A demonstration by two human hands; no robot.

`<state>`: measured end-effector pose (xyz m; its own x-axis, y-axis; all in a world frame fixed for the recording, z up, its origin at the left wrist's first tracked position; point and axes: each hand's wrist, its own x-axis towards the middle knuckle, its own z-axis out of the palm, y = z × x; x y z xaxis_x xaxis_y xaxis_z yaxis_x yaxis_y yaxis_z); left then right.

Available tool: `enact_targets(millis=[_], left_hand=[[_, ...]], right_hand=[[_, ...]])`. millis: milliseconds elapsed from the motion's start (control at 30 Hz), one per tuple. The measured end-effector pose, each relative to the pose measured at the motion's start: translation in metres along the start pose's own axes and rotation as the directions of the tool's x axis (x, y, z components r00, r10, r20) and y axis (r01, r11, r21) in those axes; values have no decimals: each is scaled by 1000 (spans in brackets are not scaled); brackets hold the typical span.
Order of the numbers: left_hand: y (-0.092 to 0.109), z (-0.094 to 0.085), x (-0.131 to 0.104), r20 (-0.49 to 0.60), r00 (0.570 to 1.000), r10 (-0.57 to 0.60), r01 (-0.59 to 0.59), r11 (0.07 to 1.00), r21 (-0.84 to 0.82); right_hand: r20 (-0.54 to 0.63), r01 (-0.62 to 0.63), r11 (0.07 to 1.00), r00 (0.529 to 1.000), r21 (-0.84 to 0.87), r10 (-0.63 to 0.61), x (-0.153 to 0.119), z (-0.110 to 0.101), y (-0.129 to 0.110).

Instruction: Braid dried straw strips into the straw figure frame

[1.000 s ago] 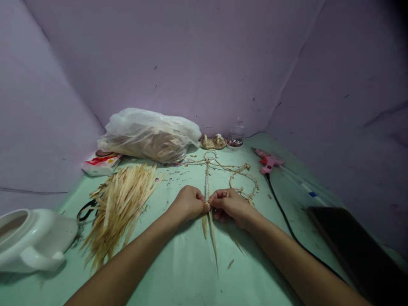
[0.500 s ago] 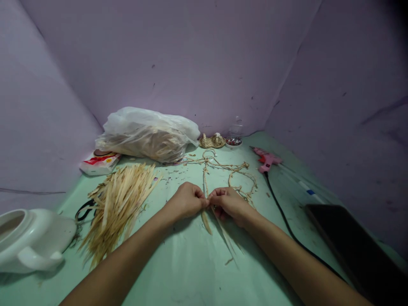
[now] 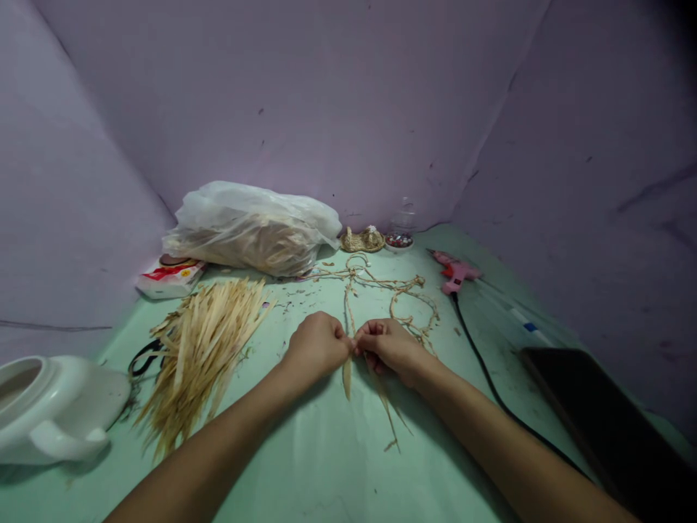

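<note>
At mid-table, on the pale green surface, left hand and right hand meet, fingertips pinched closed on the near end of a thin, twisted tan fibre cord. Cord runs away from them toward the far side, joining knotted loops; loose strip ends splay nearer. Left: fanned bundle of flat straw-coloured strips. Far left: cloudy white plastic bag. Right: pink glue gun, black cable trailing near.

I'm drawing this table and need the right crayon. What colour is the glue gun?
The glue gun is pink, clearest in the head view.
</note>
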<state>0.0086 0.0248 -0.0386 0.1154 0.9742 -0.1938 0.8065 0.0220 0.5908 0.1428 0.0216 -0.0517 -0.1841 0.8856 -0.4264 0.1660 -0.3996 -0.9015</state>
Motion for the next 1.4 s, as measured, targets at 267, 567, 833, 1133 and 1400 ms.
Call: enact_targets(millis=[267,567,833,1133,1400], left_hand=[[27,10,-34,-47,994,94,-78,959,272],[22,-6,-23,65,991,114,-121,986,118],[16,-17,-5,518,852,-70,429,659,-617],[9,7,-2,400,915,-53,268,821,-504],[1,5,3,417,906,68,213,779,-590]], right_hand=[[-8,-28,999,1000,16,28,-1,2,-2],[22,-12,999,1000,46,11,-3,-3,-4],[137,-37,994,990,102,23,-6,-8,-8],[29,33,999,999,-24,-32,-7,-7,6],[-3,115,993,993,-31,-115,-10,-5,9]])
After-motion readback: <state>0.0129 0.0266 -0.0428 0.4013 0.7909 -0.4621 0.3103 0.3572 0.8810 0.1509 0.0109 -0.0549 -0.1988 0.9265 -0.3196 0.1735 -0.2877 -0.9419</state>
